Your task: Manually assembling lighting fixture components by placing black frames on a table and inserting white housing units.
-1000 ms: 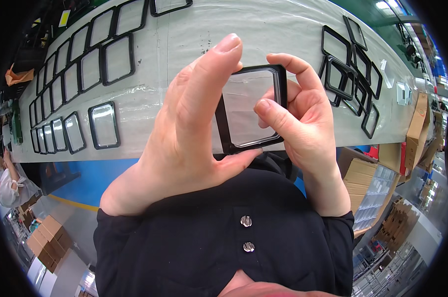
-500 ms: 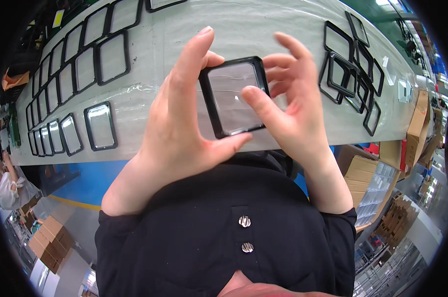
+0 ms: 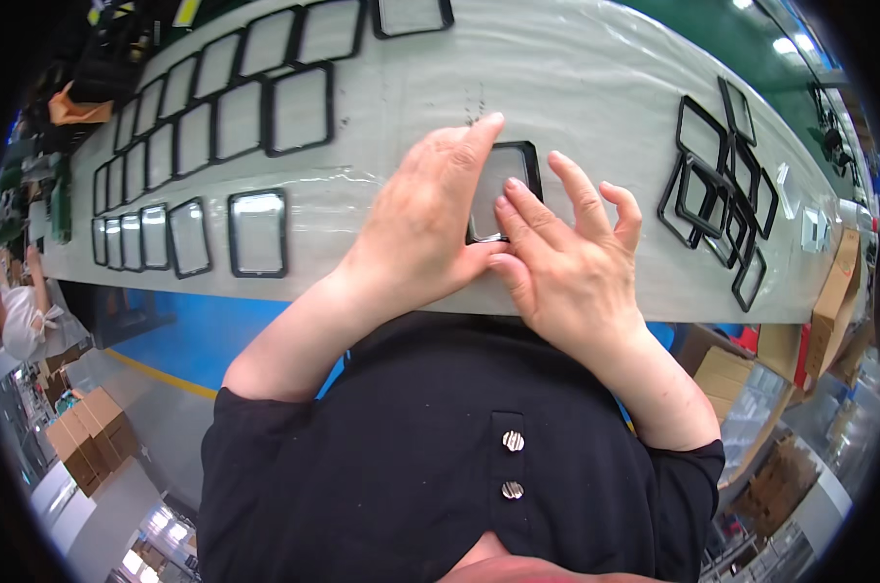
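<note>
A black rectangular frame with a clear pane (image 3: 510,167) is in front of me at the table's near side. My left hand (image 3: 420,209) is closed along the frame's left side, with its thumb by the lower edge. My right hand (image 3: 581,253) has its fingers stretched out, two of them pressed on the pane's lower part and the others spread to the right. Both hands cover the left side and lower right corner of the frame. Whether the frame rests flat on the table or is slightly raised, I cannot tell.
Rows of similar framed panes (image 3: 301,109) lie on the left of the pale covered table (image 3: 576,58), with a single one (image 3: 258,233) nearer me. Black frames (image 3: 717,189) overlap in a pile at the right. Cardboard boxes (image 3: 833,301) stand beyond the right edge.
The frame has gone from tilted between both hands to lower, nearer the table. My right hand has turned palm down, its fingers now on the pane. The view has shifted slightly.
</note>
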A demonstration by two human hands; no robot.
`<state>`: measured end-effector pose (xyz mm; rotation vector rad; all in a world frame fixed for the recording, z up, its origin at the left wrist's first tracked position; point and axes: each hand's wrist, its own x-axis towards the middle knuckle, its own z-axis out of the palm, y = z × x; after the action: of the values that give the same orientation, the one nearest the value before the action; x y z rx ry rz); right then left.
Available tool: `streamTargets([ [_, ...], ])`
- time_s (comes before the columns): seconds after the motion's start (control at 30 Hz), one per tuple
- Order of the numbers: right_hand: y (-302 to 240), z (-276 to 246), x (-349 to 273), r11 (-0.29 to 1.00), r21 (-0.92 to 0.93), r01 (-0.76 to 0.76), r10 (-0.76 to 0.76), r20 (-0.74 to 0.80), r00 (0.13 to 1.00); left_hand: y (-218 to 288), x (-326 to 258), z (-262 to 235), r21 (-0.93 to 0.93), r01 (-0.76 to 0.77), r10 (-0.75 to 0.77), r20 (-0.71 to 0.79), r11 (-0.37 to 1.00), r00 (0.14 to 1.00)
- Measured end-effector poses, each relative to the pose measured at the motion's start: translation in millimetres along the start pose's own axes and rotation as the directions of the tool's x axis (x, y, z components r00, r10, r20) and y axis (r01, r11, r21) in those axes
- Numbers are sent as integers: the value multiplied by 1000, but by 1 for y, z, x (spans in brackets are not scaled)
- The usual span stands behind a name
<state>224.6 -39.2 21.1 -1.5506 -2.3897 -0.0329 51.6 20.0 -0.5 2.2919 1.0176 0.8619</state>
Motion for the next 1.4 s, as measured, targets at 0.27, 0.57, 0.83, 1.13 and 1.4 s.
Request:
streamTargets([
  [0.27,40,-69,-32,996,-26,-89,85,-109,990,-23,30,-63,231,152,-170,62,961,983],
  [0.57,186,-127,-124,843,-124,-524,432,-424,796,-18,49,-68,507,9,-45,58,862,997],
  [0.83,300,-103,-161,716,37,-697,690,-189,699,57,135,56,251,-373,259,392,893,883],
  [1.13,382,-49,-146,728,-261,-634,593,-223,773,42,160,95,287,-294,173,381,912,908],
  [1.4,339,-79,-147,757,-343,-556,431,-377,820,16,142,60,202,-207,133,327,957,936],
])
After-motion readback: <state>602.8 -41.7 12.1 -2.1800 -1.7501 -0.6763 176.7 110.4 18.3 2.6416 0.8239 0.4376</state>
